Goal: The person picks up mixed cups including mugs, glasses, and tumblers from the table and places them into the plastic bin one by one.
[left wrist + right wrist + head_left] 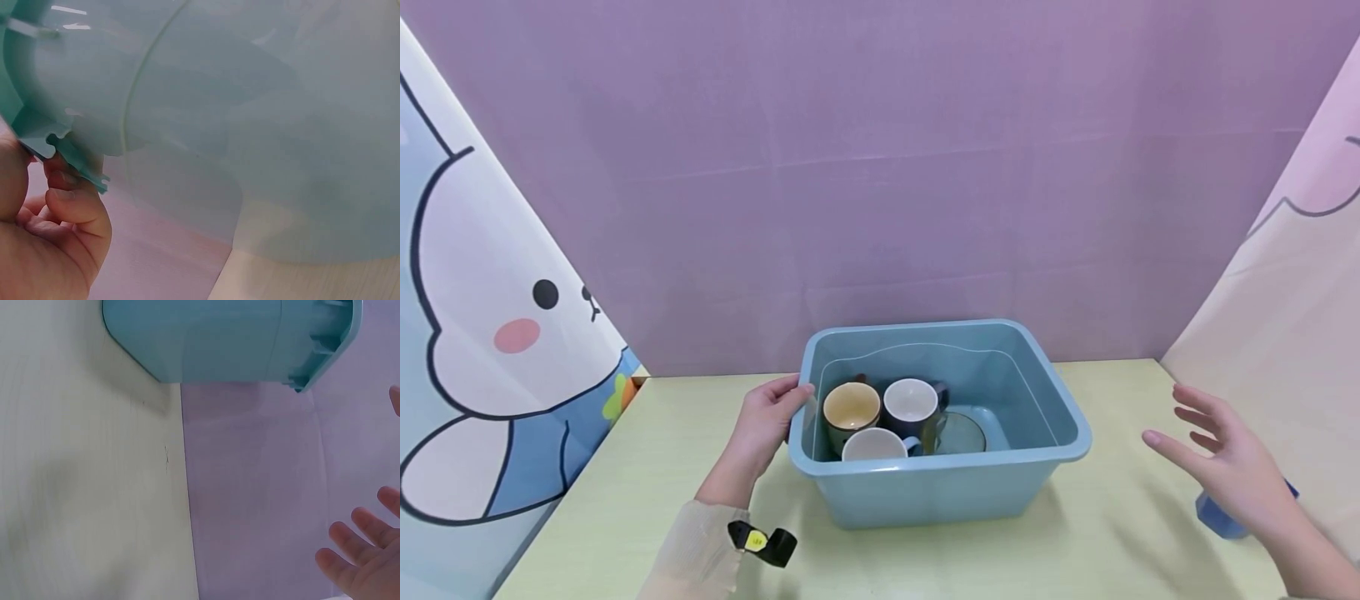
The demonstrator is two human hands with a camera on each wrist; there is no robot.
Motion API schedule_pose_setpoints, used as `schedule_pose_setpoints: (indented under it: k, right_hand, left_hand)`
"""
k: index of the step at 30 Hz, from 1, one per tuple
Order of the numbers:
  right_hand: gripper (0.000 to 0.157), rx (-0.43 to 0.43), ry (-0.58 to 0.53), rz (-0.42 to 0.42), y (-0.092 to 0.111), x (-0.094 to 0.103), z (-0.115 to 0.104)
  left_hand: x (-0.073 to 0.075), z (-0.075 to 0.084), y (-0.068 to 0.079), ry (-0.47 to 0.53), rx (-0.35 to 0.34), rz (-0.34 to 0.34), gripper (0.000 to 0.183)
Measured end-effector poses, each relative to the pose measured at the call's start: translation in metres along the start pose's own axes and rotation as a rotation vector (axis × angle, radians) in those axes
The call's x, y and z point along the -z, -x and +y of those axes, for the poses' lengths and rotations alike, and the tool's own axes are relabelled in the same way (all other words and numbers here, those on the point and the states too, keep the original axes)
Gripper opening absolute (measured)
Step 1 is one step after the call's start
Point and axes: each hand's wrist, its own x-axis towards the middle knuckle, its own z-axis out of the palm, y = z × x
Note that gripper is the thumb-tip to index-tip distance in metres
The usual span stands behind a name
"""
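A blue plastic basin stands on the table. In it are a mug with a cream inside, a dark mug with a white inside and a white-lined mug with a blue handle. Beside them is a clear glass vessel, its shape partly hidden. My left hand grips the basin's left rim; the left wrist view shows its fingers curled under the edge. My right hand hovers right of the basin, fingers spread and holding nothing, apart from the basin wall in the right wrist view.
Partly behind the right wrist, a blue angular object sits on the pale table. A purple cloth hangs behind the basin. Printed cloths stand at the left and right. A black strap is on the left sleeve.
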Motion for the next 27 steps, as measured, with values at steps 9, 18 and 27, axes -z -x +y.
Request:
schedule_pose_setpoints:
  k: [9,18,27]
  right_hand:
    - [0.081,0.011,0.024,0.059,0.002,0.006,0.012]
    - [0.082,-0.039,0.072,0.101,0.005,0.013,0.026]
    - [0.085,-0.135,0.101,0.141,0.011,0.019,0.038]
  left_hand:
    - [0.000,-0.001,0.001,0.003,0.010,0.006,0.038]
    - [0.000,-0.001,0.000,0.005,0.007,0.002,0.039]
    - [0.000,-0.001,0.000,0.010,0.001,0.010,0.040]
